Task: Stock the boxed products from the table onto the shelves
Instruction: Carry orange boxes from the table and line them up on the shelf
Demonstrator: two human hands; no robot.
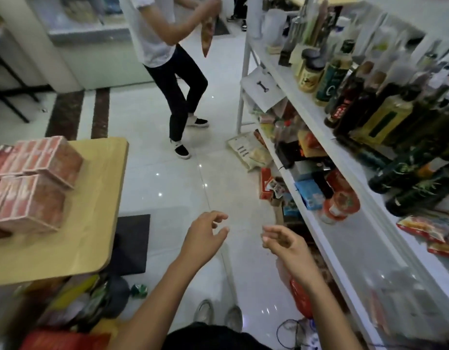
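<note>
"Head view: is anything held in either hand?"

"Nothing. The left hand (205, 233) and the right hand (281, 242) are raised at six o'clock over the floor, fingers loosely curled, both empty."

"Where are the boxed products found?"

"The red-and-white boxes (34, 183) are stacked at nine o'clock on the wooden table (92, 223), well apart from both hands."

"And the shelves?"

"The white shelves (364, 248) are seen at three o'clock. The upper level is filled with oil and sauce bottles (385, 117); a bare stretch is left on the level below, near the right hand. No matching boxes can be made out there, though much is blurred."

"How much is judged done?"

"Little can be confirmed. The whole stack is judged left to be carried across, with a fresh pick-up as the step in hand."
</note>
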